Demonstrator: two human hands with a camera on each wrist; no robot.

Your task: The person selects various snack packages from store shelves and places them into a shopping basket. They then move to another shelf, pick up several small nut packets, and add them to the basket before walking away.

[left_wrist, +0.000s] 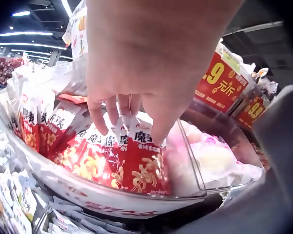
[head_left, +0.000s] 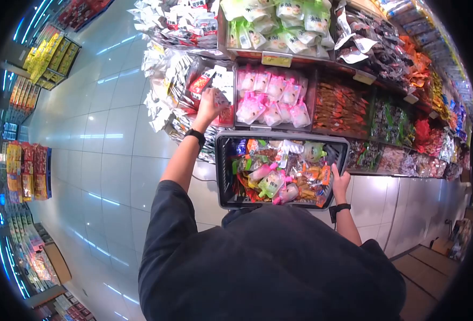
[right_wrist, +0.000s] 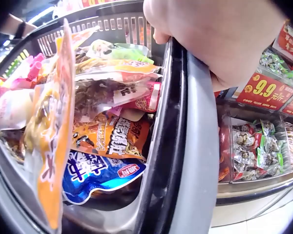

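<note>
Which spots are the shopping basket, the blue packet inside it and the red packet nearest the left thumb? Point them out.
Shopping basket [head_left: 220, 176]: head view, left side of its rim.
Blue packet [right_wrist: 105, 171]: right wrist view, printed front.
Red packet [left_wrist: 147, 170]: left wrist view, lower front.

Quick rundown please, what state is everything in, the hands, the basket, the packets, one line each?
Left hand: curled, gripping at the tops of red-and-white packets
Right hand: curled round the basket's rim
Basket: open-topped, loaded with mixed packets
Red-and-white packets: upright, packed side by side
Orange-edged packet: standing on edge in the basket
Blue packet: lying beneath an orange one
Left wristband: worn
</note>
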